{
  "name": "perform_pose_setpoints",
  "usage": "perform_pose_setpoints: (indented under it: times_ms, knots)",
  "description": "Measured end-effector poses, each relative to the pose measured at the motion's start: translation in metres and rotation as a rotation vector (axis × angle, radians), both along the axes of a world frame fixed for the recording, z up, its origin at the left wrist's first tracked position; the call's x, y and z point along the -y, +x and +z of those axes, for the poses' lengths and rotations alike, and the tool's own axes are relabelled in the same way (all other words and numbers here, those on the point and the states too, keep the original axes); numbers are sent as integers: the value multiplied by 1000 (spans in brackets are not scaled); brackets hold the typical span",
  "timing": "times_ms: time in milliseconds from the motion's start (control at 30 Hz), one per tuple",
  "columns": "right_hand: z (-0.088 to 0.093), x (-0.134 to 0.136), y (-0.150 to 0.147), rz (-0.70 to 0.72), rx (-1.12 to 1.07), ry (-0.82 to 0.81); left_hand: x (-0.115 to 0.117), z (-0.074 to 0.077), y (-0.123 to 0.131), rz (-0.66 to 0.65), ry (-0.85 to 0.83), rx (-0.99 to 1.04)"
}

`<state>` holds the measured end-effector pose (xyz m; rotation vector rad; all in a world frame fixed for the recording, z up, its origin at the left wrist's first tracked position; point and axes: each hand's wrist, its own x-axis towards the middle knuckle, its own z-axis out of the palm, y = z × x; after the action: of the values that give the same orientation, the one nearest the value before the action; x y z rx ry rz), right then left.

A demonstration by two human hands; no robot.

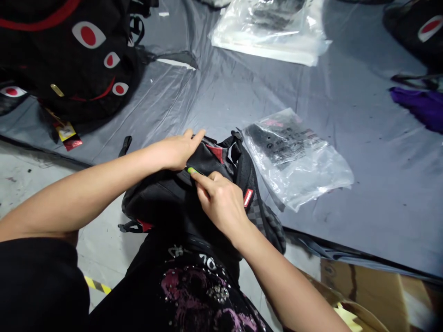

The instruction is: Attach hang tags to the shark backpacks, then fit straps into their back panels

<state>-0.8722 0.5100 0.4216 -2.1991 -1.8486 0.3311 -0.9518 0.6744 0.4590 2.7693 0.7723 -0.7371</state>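
– At the near edge of the grey-covered table [374, 221], straight to the black bag [173, 198]! Partly on the tabletop, partly out over the edge, close against the lap.

– And on top, the left hand [179, 150]?

– Laid across the upper part, touching it, fingers stretched out. Thumb hidden, so can't tell about any pinch.

– Over to the right hand [221, 198], just beside the left!

– Down on the front of the bag, fingers mostly curled in, bright green spot [191, 170] right at a fingertip. Nail or small tool? Can't tell, nor whether clamped on anything.

– And around all that?

– Red label [248, 198] on the bag's right side, red patch [216, 152] near the top. Just to the right, a clear plastic bag [301, 175], lying flat. Farther back, another clear packet [270, 32].

– Out wide?

– On the left, a big dark backpack [76, 60] with red-and-white eyes, yellow-and-red tag [67, 133] at its base. Far right, purple cloth [418, 108]. Below the table, a cardboard box [367, 286].
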Motion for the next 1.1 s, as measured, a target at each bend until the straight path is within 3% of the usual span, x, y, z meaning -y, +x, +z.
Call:
perform_pose_setpoints:
  times_ms: [367,667,1100]
  knots:
    - [1,-5,1,75,47,-31,0,0,1,6,-2,-9]
    - [8,-2,-5,19,146,-117,1,1,1,-1,14,-15]
    - [9,-4,-9,12,107,-77,1,1,-1,0,5,14]
